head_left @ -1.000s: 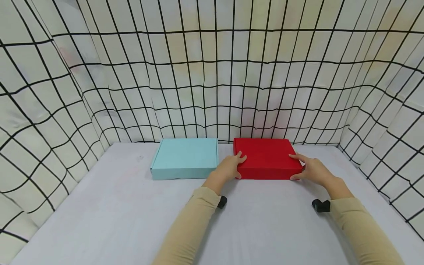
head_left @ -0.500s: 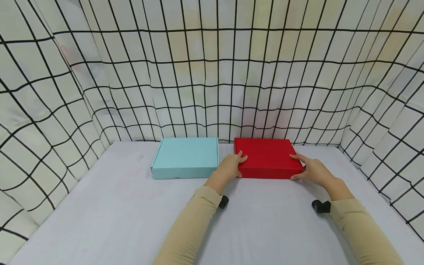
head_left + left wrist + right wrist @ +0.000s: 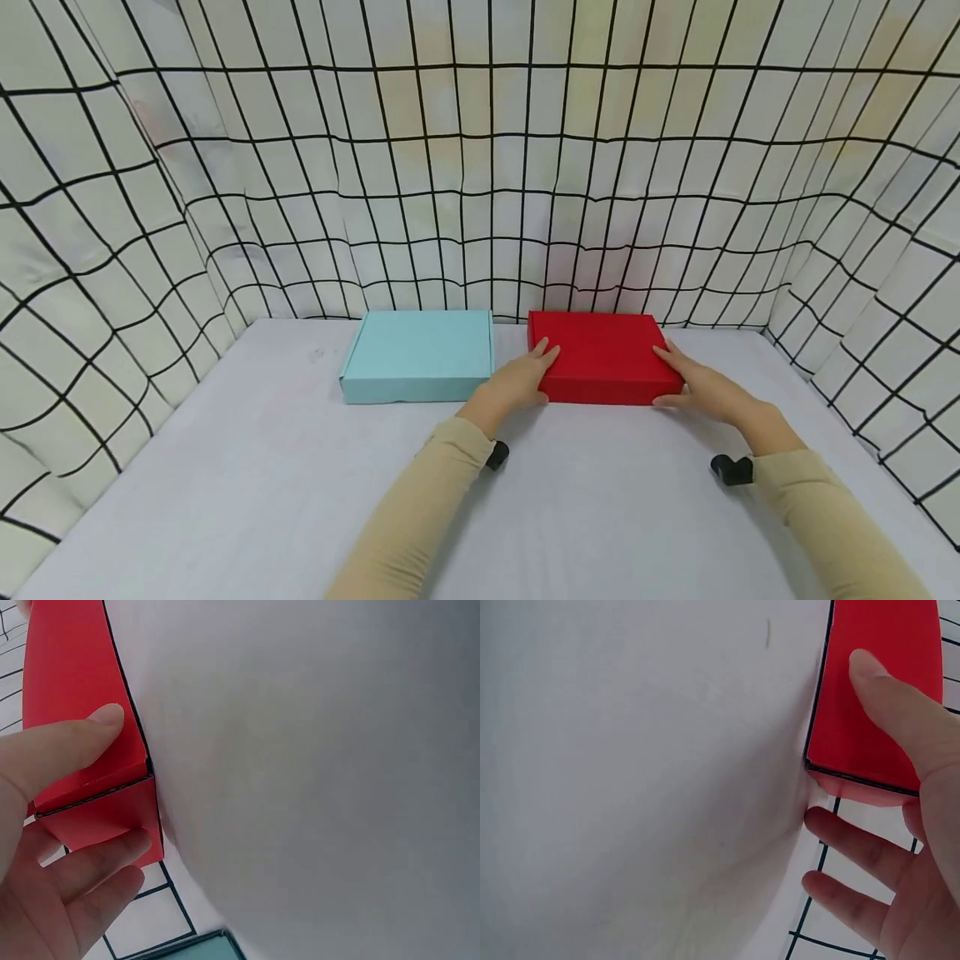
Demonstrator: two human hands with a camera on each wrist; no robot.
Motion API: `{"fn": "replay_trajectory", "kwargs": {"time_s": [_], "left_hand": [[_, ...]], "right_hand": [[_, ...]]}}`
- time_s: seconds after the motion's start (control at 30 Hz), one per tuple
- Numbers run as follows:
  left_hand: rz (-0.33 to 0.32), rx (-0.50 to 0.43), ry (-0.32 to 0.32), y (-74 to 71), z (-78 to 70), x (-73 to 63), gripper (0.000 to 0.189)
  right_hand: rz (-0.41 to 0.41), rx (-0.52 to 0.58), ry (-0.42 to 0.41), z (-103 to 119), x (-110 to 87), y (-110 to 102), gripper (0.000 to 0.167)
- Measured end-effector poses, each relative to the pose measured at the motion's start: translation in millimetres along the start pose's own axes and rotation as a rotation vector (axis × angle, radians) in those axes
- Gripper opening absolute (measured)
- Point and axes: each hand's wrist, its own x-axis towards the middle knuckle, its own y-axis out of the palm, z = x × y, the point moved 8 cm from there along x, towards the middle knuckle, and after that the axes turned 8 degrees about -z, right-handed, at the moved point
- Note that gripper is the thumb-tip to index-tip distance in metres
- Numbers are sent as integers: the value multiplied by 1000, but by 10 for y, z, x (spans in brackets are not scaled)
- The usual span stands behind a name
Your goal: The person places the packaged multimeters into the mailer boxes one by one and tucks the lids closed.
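Note:
A flat red cardboard box [image 3: 603,350] lies at the back of the table, right of the middle. My left hand [image 3: 517,385] is at its left front corner, thumb [image 3: 90,735] over the front face and fingers spread along the side. At the right front corner is my right hand [image 3: 708,390]. In the right wrist view its thumb [image 3: 889,694] overlaps the front face, while the lower fingers [image 3: 855,840] stand spread and fairly straight beyond the box's end. Just left of the red box, a similar light blue box [image 3: 420,354] lies closed, near my left wrist.
White cloth covers the table [image 3: 300,500]. A white sheet with a black grid [image 3: 480,167] rises as a wall behind the boxes and along both sides. Small black devices [image 3: 731,469] sit under both wrists.
Fingers of both hands have loosened and spread at the red box's corners, the right hand's most plainly. Both boxes stay where they were on the table.

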Motion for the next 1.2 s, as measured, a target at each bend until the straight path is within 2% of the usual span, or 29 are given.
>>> {"fn": "replay_trajectory", "kwargs": {"time_s": [0.2,0.6,0.97,1.2], "left_hand": [[26,-8,10,40,32,49,98],[70,89,32,88,68,74,101],[70,108,22,126,45,68,100],[60,115,12,110,43,71,100]], "right_hand": [[5,-7,-68,34,20,24,104],[-7,-72,-62,56,64,56,104],[-14,-153,-61,51,50,70,102],[-35,-166,-91,121,45,25,99]]}}
